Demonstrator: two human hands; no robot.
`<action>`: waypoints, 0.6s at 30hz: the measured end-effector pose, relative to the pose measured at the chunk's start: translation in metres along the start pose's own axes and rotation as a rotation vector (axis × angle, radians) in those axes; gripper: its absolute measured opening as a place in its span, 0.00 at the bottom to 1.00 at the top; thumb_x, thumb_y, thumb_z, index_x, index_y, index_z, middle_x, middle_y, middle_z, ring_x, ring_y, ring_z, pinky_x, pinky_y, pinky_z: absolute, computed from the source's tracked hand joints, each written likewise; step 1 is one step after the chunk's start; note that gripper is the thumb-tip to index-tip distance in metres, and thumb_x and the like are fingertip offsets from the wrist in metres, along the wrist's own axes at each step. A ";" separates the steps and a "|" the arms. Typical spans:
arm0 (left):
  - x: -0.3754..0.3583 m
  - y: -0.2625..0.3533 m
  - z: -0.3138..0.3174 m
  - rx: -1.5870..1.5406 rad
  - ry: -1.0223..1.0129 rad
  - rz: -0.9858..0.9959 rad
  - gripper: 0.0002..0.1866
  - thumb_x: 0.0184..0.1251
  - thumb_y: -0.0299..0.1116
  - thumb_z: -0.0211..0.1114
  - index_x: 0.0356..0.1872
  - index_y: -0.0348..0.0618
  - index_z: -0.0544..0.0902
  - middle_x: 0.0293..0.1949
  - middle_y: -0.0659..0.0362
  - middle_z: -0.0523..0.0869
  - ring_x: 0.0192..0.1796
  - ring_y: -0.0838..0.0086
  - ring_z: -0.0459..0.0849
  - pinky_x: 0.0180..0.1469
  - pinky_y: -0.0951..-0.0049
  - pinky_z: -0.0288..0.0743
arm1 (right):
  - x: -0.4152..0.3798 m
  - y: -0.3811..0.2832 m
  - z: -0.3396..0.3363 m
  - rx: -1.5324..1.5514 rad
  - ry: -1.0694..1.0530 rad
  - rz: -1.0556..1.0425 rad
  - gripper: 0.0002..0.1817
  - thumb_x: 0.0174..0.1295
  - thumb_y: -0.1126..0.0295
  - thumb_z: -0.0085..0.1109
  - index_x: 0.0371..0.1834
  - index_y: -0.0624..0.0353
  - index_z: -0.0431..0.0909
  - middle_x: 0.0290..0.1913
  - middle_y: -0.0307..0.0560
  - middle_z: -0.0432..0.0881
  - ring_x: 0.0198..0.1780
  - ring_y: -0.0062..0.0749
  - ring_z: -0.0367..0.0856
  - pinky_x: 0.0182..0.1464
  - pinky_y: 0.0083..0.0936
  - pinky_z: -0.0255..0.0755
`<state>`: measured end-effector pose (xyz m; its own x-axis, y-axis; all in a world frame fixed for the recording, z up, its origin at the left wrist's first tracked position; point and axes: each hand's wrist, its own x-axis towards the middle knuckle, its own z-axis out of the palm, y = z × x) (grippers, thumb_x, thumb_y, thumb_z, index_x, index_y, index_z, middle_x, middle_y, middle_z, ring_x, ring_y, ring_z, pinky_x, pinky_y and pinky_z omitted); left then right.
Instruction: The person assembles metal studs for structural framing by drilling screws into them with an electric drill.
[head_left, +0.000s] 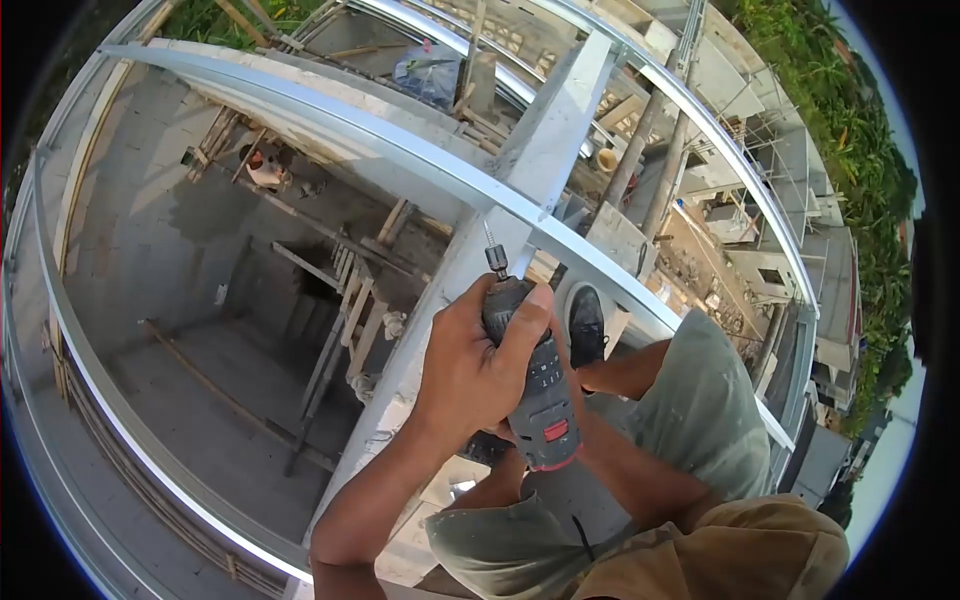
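A black and grey cordless drill [540,385] with a red patch is held over the beam, its nose pointing up the view. From its metal chuck [497,260] a thin screw or bit [489,232] sticks out beside a silver metal channel [400,140], apart from it. My left hand [468,372] is wrapped round the drill's front body, thumb on top. Behind the drill, my right hand [566,362] is closed on its handle side; its fingers are mostly hidden by the tool.
My shoe [587,325] rests near the concrete beam [455,260]. Left of it lies a deep room with a wooden ladder [350,305], poles and a crouching person [264,170]. More metal channels [720,150] curve at right. A plastic bag [428,75] lies at the top.
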<state>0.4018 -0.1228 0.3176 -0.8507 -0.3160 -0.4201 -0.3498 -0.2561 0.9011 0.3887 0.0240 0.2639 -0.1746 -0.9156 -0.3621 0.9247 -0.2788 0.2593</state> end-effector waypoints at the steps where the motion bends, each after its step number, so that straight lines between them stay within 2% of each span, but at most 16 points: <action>1: 0.011 -0.015 0.002 0.113 -0.032 0.095 0.25 0.70 0.51 0.62 0.35 0.31 0.80 0.24 0.52 0.84 0.30 0.64 0.87 0.35 0.65 0.77 | -0.002 -0.005 -0.008 -0.037 0.251 -0.077 0.36 0.70 0.34 0.39 0.55 0.60 0.73 0.37 0.52 0.84 0.38 0.41 0.85 0.44 0.36 0.82; 2: 0.019 -0.027 0.003 0.226 -0.061 0.195 0.25 0.69 0.51 0.62 0.34 0.31 0.81 0.24 0.50 0.85 0.29 0.60 0.87 0.34 0.65 0.77 | -0.003 -0.009 -0.018 -0.072 0.498 -0.158 0.43 0.70 0.29 0.28 0.47 0.60 0.77 0.32 0.52 0.84 0.34 0.42 0.86 0.39 0.37 0.83; 3: 0.027 -0.042 0.004 0.220 -0.069 0.217 0.25 0.69 0.51 0.62 0.34 0.31 0.81 0.24 0.50 0.85 0.29 0.60 0.87 0.34 0.65 0.77 | -0.005 -0.012 -0.033 -0.089 0.489 -0.175 0.43 0.70 0.29 0.28 0.47 0.60 0.77 0.32 0.52 0.84 0.34 0.42 0.86 0.39 0.37 0.83; 5: 0.040 -0.075 0.004 0.465 -0.155 0.256 0.28 0.71 0.51 0.61 0.36 0.26 0.81 0.24 0.50 0.84 0.29 0.58 0.85 0.36 0.63 0.76 | -0.011 -0.012 -0.070 -0.135 0.259 -0.307 0.33 0.73 0.41 0.47 0.63 0.62 0.70 0.40 0.53 0.84 0.38 0.41 0.86 0.43 0.34 0.82; 6: 0.043 -0.089 0.004 0.455 -0.149 0.272 0.28 0.71 0.51 0.61 0.36 0.26 0.81 0.24 0.50 0.84 0.29 0.58 0.85 0.36 0.63 0.76 | -0.016 -0.013 -0.101 -0.154 0.257 -0.310 0.33 0.73 0.41 0.47 0.63 0.62 0.70 0.40 0.53 0.84 0.38 0.41 0.86 0.43 0.34 0.82; 7: 0.045 -0.101 0.003 0.585 -0.223 0.199 0.30 0.70 0.54 0.61 0.41 0.26 0.81 0.27 0.46 0.84 0.30 0.54 0.85 0.38 0.61 0.76 | -0.020 -0.015 -0.137 -0.325 0.388 -0.481 0.35 0.69 0.49 0.56 0.69 0.62 0.61 0.44 0.53 0.83 0.41 0.40 0.86 0.46 0.33 0.81; 8: 0.045 -0.113 0.000 0.716 -0.295 0.119 0.33 0.69 0.57 0.61 0.46 0.26 0.81 0.31 0.43 0.85 0.32 0.50 0.84 0.39 0.58 0.77 | -0.021 -0.016 -0.159 -0.494 0.515 -0.651 0.43 0.66 0.57 0.66 0.76 0.62 0.52 0.49 0.54 0.82 0.45 0.39 0.85 0.48 0.32 0.80; 9: 0.041 -0.131 -0.004 0.708 -0.285 0.126 0.33 0.69 0.57 0.61 0.46 0.26 0.81 0.31 0.43 0.85 0.32 0.50 0.84 0.39 0.58 0.77 | -0.019 -0.015 -0.167 -0.509 0.512 -0.648 0.43 0.66 0.57 0.66 0.76 0.62 0.52 0.49 0.54 0.82 0.45 0.39 0.85 0.48 0.32 0.80; 11: 0.027 -0.169 -0.012 0.759 -0.164 0.457 0.42 0.62 0.64 0.65 0.58 0.28 0.75 0.40 0.39 0.83 0.41 0.46 0.84 0.47 0.54 0.75 | -0.015 -0.013 -0.177 -2.017 0.417 -1.015 0.62 0.53 0.68 0.77 0.80 0.62 0.34 0.56 0.56 0.78 0.52 0.37 0.83 0.53 0.31 0.78; 12: 0.025 -0.175 -0.017 0.753 -0.163 0.463 0.42 0.62 0.64 0.65 0.58 0.28 0.75 0.40 0.39 0.83 0.41 0.46 0.84 0.47 0.54 0.75 | -0.011 -0.013 -0.182 -2.025 0.417 -1.018 0.62 0.53 0.68 0.77 0.80 0.62 0.34 0.56 0.56 0.78 0.52 0.37 0.83 0.53 0.31 0.78; 14: 0.021 -0.180 -0.023 0.891 -0.319 0.670 0.55 0.52 0.71 0.68 0.66 0.27 0.67 0.47 0.38 0.81 0.49 0.46 0.81 0.54 0.50 0.70 | 0.001 -0.017 -0.185 -1.879 0.535 -1.028 0.63 0.49 0.65 0.79 0.79 0.63 0.37 0.55 0.56 0.78 0.53 0.37 0.83 0.53 0.32 0.78; 15: 0.024 -0.183 -0.023 0.882 -0.315 0.674 0.55 0.52 0.71 0.68 0.66 0.27 0.67 0.47 0.38 0.81 0.49 0.46 0.81 0.54 0.50 0.70 | 0.006 -0.021 -0.186 -1.768 0.668 -0.947 0.64 0.46 0.67 0.81 0.79 0.65 0.38 0.56 0.61 0.79 0.53 0.42 0.84 0.54 0.34 0.78; 16: 0.031 -0.184 -0.024 1.016 -0.430 0.708 0.55 0.46 0.68 0.73 0.66 0.32 0.68 0.45 0.41 0.81 0.50 0.49 0.80 0.54 0.53 0.69 | 0.009 -0.024 -0.187 -1.777 0.667 -0.944 0.64 0.46 0.67 0.81 0.79 0.65 0.38 0.56 0.61 0.79 0.53 0.42 0.84 0.54 0.34 0.78; 17: 0.038 -0.184 -0.027 1.153 -0.546 0.736 0.56 0.40 0.65 0.78 0.67 0.36 0.69 0.42 0.45 0.82 0.52 0.53 0.80 0.54 0.56 0.68 | 0.013 -0.026 -0.189 -1.972 0.693 -1.011 0.64 0.45 0.67 0.81 0.79 0.65 0.39 0.56 0.63 0.79 0.53 0.44 0.85 0.53 0.35 0.79; 18: 0.047 -0.187 -0.027 1.153 -0.541 0.733 0.56 0.40 0.65 0.78 0.67 0.36 0.69 0.42 0.45 0.82 0.52 0.53 0.80 0.54 0.56 0.68 | 0.018 -0.028 -0.192 -2.165 0.713 -1.078 0.64 0.45 0.68 0.81 0.79 0.66 0.40 0.56 0.65 0.80 0.53 0.47 0.85 0.52 0.36 0.79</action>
<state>0.4379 -0.1147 0.1267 -0.9214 0.3883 0.0156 0.3236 0.7443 0.5842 0.4246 0.0710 0.0787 -0.8980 -0.4325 0.0808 -0.3420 0.5705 -0.7467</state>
